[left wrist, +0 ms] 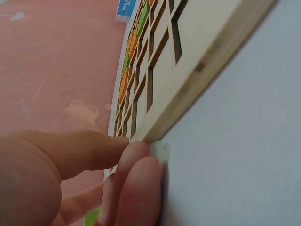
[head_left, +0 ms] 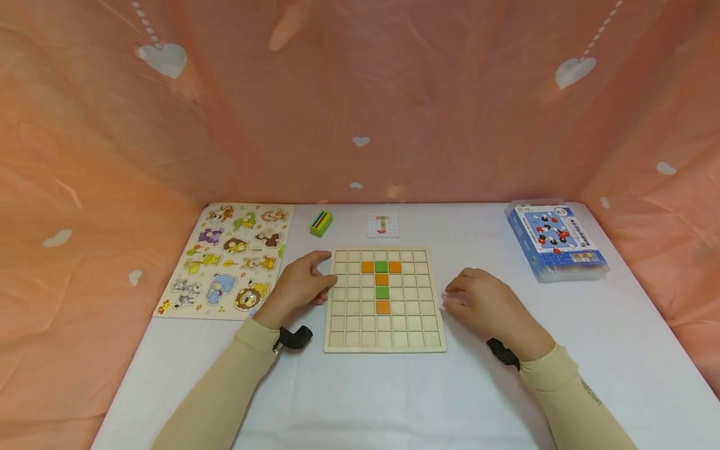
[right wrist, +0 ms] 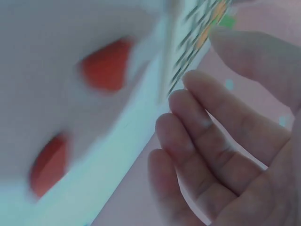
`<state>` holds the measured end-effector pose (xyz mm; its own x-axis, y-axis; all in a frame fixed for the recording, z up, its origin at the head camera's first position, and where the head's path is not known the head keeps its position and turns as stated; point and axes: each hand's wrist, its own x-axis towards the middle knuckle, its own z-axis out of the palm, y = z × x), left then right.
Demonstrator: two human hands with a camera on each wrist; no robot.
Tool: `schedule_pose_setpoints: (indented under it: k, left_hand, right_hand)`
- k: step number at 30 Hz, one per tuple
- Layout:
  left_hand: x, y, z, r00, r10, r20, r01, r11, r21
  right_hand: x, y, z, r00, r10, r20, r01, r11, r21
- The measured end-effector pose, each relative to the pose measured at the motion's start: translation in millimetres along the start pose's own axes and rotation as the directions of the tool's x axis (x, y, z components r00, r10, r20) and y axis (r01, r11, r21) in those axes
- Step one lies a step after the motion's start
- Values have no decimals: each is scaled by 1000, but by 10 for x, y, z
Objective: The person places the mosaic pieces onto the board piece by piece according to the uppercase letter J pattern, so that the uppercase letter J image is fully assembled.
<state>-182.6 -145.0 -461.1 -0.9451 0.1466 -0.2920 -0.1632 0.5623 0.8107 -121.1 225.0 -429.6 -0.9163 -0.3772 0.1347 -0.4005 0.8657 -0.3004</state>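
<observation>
A square wooden grid board lies flat on the table. Orange tiles and green tiles fill several of its cells in a T shape. At the board's left edge, my left hand holds the rim, thumb on top and fingertips against the side. To the right of the board, my right hand rests with loosely bent fingers and nothing in its grasp. Two blurred red shapes lie close to that hand in the right wrist view; the head view hides them behind it.
Behind the board lie a small card with a coloured figure on a grid and a green block with coloured stripes. An animal puzzle board is at left, a blue-and-white box at right. Pink curtains surround the table.
</observation>
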Motion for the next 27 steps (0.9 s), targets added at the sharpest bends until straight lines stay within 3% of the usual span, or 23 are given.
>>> schedule_pose_setpoints:
  k: [13, 27]
  left_hand:
    - [-14, 25, -12, 1000, -11, 4, 11, 1000, -2]
    - [5, 13, -4, 1000, -10, 1, 10, 1000, -11]
  right_hand:
    - [-372, 409, -119, 991, 135, 2, -135, 990, -42]
    - [-437, 492, -84, 991, 130, -13, -130, 991, -14]
